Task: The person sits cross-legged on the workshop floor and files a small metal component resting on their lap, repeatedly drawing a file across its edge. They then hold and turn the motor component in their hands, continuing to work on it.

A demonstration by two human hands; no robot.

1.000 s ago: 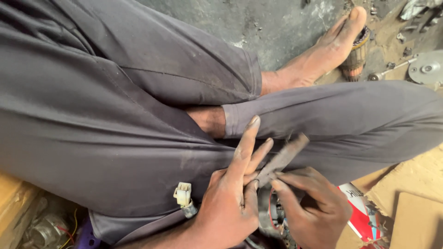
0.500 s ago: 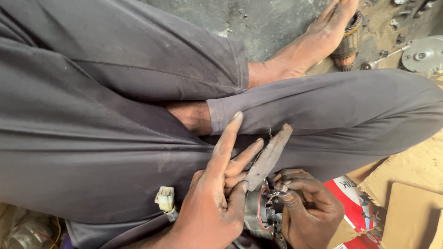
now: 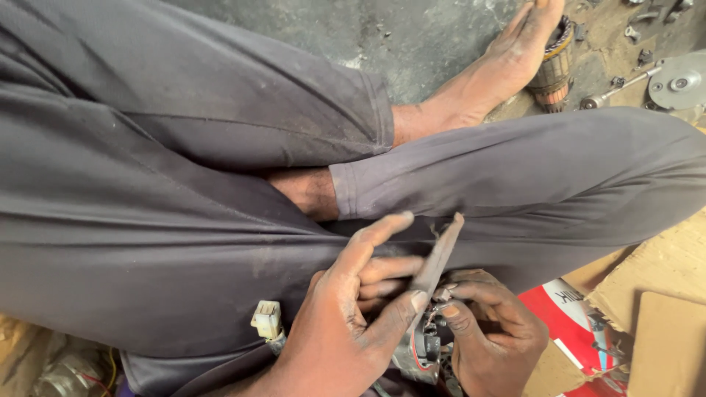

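My left hand grips a small grey metal motor part with red wiring, resting in my lap low in the view. Its thumb presses a flat, worn metal strip that sticks up from the part, and the forefinger points out over my dark grey trousers. My right hand curls around the same part from the right, fingertips pinching at its top edge. A white plastic plug connector hangs beside my left wrist.
My bare foot lies on the concrete floor by a copper-wound armature. A round metal plate with a shaft lies at the top right. Cardboard pieces and a red and white package lie at the right.
The view has shifted down and left. My hands stay on the part; my left fingers have spread along the metal strip and my right fingertips have moved up to its base.
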